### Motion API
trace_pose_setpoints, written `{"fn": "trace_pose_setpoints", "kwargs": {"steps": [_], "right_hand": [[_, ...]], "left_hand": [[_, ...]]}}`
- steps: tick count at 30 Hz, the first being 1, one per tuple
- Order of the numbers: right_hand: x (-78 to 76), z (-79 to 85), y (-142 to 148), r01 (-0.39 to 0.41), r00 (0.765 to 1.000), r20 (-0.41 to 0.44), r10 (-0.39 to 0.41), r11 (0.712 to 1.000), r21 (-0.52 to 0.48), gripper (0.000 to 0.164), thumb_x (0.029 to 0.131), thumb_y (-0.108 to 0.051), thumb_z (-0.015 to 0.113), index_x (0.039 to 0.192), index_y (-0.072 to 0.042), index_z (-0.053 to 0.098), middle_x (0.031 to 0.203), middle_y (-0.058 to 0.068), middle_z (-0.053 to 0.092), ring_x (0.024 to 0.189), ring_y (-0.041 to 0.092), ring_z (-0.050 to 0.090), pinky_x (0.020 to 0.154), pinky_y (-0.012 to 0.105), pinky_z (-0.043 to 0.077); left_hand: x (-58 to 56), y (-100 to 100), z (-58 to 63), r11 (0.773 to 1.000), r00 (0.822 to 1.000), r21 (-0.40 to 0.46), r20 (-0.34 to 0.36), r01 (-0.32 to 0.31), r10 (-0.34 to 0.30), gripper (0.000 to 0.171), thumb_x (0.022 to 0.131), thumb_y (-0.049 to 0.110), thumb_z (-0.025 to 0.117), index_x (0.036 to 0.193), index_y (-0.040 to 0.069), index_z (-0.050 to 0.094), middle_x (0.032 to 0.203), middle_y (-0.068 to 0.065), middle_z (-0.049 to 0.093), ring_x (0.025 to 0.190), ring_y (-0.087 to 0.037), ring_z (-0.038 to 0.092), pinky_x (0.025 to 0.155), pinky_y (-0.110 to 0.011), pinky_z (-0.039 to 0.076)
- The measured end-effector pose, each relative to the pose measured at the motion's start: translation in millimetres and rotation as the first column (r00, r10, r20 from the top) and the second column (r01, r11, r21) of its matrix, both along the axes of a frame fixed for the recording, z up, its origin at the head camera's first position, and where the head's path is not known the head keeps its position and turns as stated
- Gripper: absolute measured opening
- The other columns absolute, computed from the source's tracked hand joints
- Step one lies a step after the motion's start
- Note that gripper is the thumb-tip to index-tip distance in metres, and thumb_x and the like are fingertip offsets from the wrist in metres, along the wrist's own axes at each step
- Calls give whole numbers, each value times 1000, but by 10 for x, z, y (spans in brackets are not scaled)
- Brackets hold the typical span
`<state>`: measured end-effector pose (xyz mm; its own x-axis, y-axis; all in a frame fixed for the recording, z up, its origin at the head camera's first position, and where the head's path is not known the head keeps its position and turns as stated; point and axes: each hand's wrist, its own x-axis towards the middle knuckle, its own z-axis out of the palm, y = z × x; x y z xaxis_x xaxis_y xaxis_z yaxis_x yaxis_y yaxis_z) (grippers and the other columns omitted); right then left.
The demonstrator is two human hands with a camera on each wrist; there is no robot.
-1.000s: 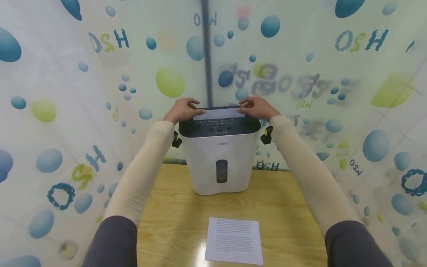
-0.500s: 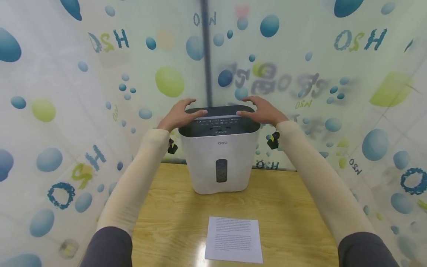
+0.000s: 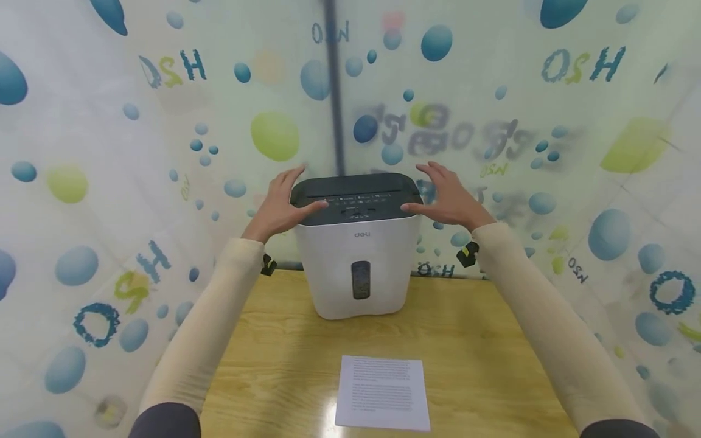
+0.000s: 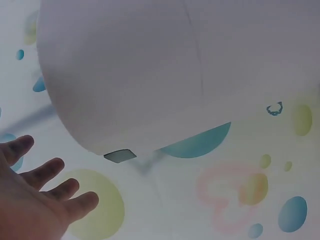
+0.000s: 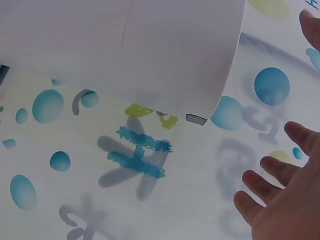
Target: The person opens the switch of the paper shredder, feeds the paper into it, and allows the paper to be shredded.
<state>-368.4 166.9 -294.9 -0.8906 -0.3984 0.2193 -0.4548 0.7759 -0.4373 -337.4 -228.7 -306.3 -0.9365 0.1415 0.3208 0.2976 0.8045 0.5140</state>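
Observation:
A white paper shredder [image 3: 358, 261] with a black top [image 3: 378, 207] and a small dark front window [image 3: 361, 280] stands upright at the back of the table. My left hand [image 3: 277, 207] hovers at its left top edge, fingers spread and holding nothing. On the opposite side my right hand [image 3: 450, 198] is likewise spread, its thumb over the right end of the top. Both wrist views show the white side of the shredder [image 4: 130, 75], with the fingers [image 4: 75, 205] apart from it. No paper sticks up from the slot.
A stack of printed paper [image 3: 382, 394] lies on the wooden table [image 3: 274, 353] in front of the shredder. A patterned curtain [image 3: 219, 109] surrounds the table at the back and both sides.
The white sheet sticking out of the slot one second ago has sunk out of sight. Both hands have let go of it and moved apart, outward and slightly back.

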Motion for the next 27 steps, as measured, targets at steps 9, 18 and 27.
{"fn": "trace_pose_setpoints", "kwargs": {"steps": [9,18,27], "right_hand": [[274,-182,224,35,995,-88,-39,998,-50,106,84,-65,74,165,-31,15,175,4,2,160,40,5,117,74,20],[465,-504,413,73,989,-126,-81,995,-64,106,84,-62,75,165,-28,16,174,9,4,160,42,5,121,72,9],[691,-928,496,82,988,-122,-95,991,-109,107,83,-59,78,165,-25,19,174,10,7,157,43,12,117,75,18]], "left_hand": [[207,-102,-387,998,996,67,-86,-11,17,111,78,71,75,164,39,13,172,-2,13,158,-31,15,118,-69,28],[415,-182,-847,989,990,145,-133,-22,42,116,76,64,82,163,42,9,171,-2,17,156,-30,20,117,-70,28],[635,-138,-1364,981,987,192,-148,-39,68,121,76,56,86,165,38,5,173,0,12,158,-33,16,119,-69,24]]}}
